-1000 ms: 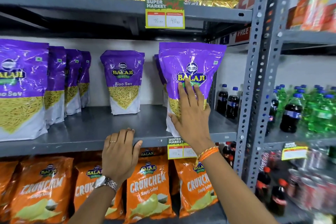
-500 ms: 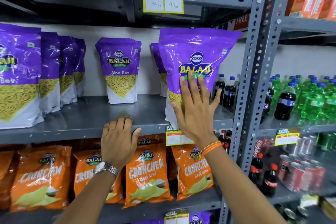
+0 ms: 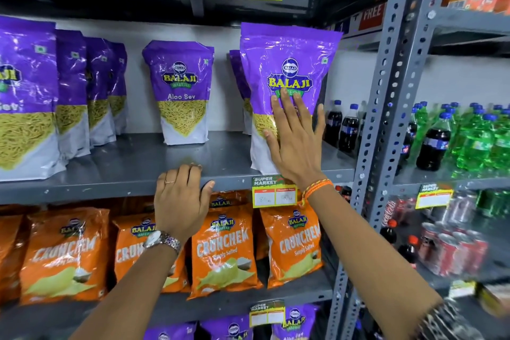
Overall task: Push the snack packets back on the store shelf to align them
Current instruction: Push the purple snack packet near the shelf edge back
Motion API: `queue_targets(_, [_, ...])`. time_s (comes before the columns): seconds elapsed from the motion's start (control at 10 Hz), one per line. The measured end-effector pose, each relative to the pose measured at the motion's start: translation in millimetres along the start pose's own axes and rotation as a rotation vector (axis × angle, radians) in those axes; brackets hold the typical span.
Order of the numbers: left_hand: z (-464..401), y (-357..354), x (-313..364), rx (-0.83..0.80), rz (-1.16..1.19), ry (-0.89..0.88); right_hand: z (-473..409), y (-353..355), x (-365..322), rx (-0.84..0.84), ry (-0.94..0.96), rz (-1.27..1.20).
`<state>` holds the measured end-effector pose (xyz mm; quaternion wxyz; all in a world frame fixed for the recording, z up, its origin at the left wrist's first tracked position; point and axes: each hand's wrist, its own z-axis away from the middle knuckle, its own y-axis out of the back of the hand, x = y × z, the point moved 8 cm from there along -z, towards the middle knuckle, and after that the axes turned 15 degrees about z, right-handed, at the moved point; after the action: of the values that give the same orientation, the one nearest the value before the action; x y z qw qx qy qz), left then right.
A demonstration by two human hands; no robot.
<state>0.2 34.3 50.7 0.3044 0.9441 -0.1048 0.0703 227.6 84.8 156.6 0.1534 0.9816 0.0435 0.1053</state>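
Note:
A purple Balaji Aloo Sev packet (image 3: 289,63) stands upright near the front edge of the grey middle shelf (image 3: 124,165), at its right end. My right hand (image 3: 295,143) lies flat against its front, fingers spread, not gripping. Another purple packet (image 3: 238,77) is partly hidden behind it. A single packet (image 3: 179,91) stands further back at the middle. A row of purple packets (image 3: 24,91) runs front to back on the left. My left hand (image 3: 179,199) hooks its fingers over the shelf's front edge.
Orange Crunchex packets (image 3: 223,246) fill the shelf below. A yellow price tag (image 3: 273,192) hangs under my right wrist. A perforated grey upright (image 3: 386,107) bounds the shelf on the right, with dark and green bottles (image 3: 433,141) beyond it.
My right hand has stayed pressed on the front packet and slid a little higher on it. The view has shifted downward. My left hand has kept its place on the shelf edge.

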Motion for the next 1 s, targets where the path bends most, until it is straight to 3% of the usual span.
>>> queue_targets(0.8, [1, -3, -3, -0.013, 0.019, 0.024, -11, -33, -3, -0.014, -0.024, 0.028])
queue_targets(1.0, [1, 0, -3, -0.030, 0.040, 0.016, -10, -12, 4, 0.047, -0.128, -0.106])
